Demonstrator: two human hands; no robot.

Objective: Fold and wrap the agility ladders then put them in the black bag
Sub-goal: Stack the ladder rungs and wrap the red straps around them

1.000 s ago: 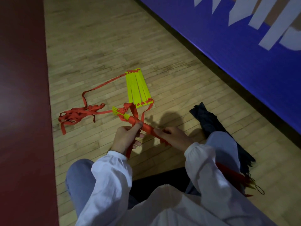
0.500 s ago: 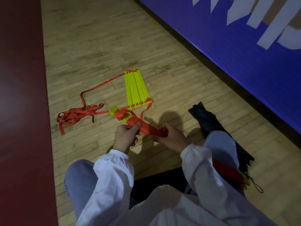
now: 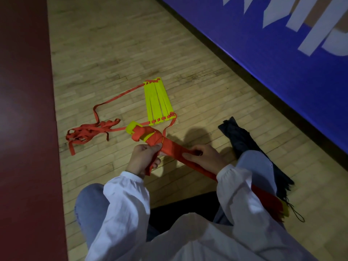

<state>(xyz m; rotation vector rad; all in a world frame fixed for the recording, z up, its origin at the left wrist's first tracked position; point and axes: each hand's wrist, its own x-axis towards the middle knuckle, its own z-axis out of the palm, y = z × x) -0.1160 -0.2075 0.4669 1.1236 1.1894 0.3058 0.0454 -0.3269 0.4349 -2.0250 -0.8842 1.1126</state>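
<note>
A bundled agility ladder (image 3: 150, 137), yellow rungs bound in red strap, hangs slanted above the floor between my hands. My left hand (image 3: 144, 158) pinches the red strap at the bundle's middle. My right hand (image 3: 204, 157) grips the bundle lower down, its far end passing under my sleeve. On the floor beyond lies a second ladder, a flat stack of yellow rungs (image 3: 157, 101) with loose red straps (image 3: 88, 131) piled to its left. The black bag (image 3: 243, 140) lies crumpled on the floor to my right, partly hidden by my knee.
I sit on a pale wooden floor (image 3: 113, 53). A dark red painted zone (image 3: 24, 129) runs down the left. A blue padded wall (image 3: 282, 44) with white lettering runs along the right. A red and yellow bundle end (image 3: 271, 206) with a black cord shows by my right leg.
The bundle has turned in my hands and more red strap covers it. My right hand has shifted along it toward my left hand.
</note>
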